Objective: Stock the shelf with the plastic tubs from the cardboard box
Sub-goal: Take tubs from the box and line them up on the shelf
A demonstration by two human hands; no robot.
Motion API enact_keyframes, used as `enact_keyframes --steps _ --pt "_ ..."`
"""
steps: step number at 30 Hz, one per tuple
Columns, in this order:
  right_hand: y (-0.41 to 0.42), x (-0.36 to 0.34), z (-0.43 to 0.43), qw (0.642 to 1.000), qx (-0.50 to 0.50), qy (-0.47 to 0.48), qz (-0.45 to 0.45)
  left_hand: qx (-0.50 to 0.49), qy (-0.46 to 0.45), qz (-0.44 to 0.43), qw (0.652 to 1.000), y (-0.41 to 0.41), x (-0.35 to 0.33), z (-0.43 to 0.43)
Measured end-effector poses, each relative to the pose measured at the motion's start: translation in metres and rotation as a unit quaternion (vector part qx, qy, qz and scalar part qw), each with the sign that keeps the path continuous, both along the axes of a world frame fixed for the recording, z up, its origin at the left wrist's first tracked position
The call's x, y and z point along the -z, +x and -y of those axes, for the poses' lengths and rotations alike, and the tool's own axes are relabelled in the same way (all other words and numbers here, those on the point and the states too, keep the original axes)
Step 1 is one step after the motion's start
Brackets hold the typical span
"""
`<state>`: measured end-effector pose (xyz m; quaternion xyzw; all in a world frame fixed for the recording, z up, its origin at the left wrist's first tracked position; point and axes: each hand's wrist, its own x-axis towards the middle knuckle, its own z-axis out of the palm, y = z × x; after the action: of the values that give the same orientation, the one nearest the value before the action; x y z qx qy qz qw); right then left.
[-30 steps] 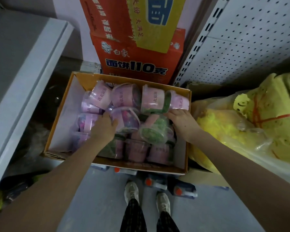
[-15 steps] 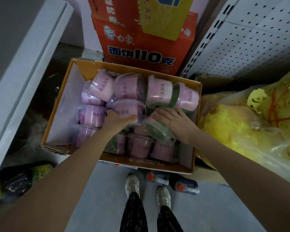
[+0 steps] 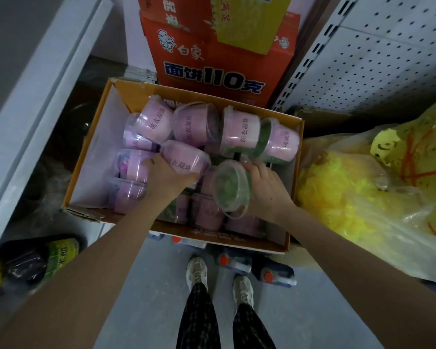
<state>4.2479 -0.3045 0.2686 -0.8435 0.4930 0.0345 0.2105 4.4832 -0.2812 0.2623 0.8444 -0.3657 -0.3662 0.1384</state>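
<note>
Since a moment before, both hands had raised their tubs from the pile. The box [image 3: 93, 157] sat before a red carton [image 3: 212, 59], the other tubs [image 3: 239, 129] jumbled inside. The left hand [image 3: 166, 176] curled its fingers round a pink tub [image 3: 186, 159]. The right hand [image 3: 267, 190] clamped a green tub [image 3: 230, 187], lid up, over the box.

The cardboard box [image 3: 93, 162] sits in the middle, with tubs [image 3: 239, 129] piled inside it. The left hand [image 3: 166, 177] holds a central tub [image 3: 186, 159], and the right hand [image 3: 267, 195] holds a neighbouring tub [image 3: 230, 187] just to its right. A printed carton [image 3: 212, 71] stands behind the box. A shelf [image 3: 35, 102] runs along the left and a pegboard panel [image 3: 388, 59] stands far right. A plastic bag [image 3: 363, 197] lies right of the box, and bottles [image 3: 275, 277] lie at its near edge.
</note>
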Motion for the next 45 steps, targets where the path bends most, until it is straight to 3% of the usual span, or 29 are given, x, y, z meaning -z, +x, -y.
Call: enact_keyframes --steps 5,11,14,17,21,32,40,45 --pt "0.001 0.012 -0.021 0.992 0.086 0.087 -0.003 -0.023 -0.020 -0.021 0.999 0.010 -0.003 -0.008" --pt "-0.011 -0.010 -0.018 0.986 0.016 0.159 0.035 0.006 0.006 -0.103 0.995 0.004 -0.003 -0.009" --pt "-0.009 -0.009 -0.016 0.964 0.080 0.240 0.087 0.014 0.015 -0.120 0.993 0.005 0.001 -0.009" --pt "-0.006 -0.003 -0.018 0.971 0.057 0.225 0.052 0.046 -0.001 -0.115 0.992 0.008 0.003 -0.010" --pt "-0.009 0.009 -0.023 0.972 0.032 0.232 -0.014 0.070 0.007 -0.180 0.981 0.003 0.001 -0.009" --pt "-0.011 0.014 -0.027 0.932 0.117 0.336 0.076 -0.030 -0.002 -0.219 0.975 -0.015 0.006 0.010" --pt "-0.016 -0.005 -0.021 0.954 0.144 0.243 0.101 -0.071 -0.023 -0.243 0.967 -0.003 -0.011 0.000" --pt "-0.012 -0.041 -0.013 0.933 0.209 0.237 0.172 -0.101 -0.060 -0.276 0.954 0.007 -0.055 -0.011"
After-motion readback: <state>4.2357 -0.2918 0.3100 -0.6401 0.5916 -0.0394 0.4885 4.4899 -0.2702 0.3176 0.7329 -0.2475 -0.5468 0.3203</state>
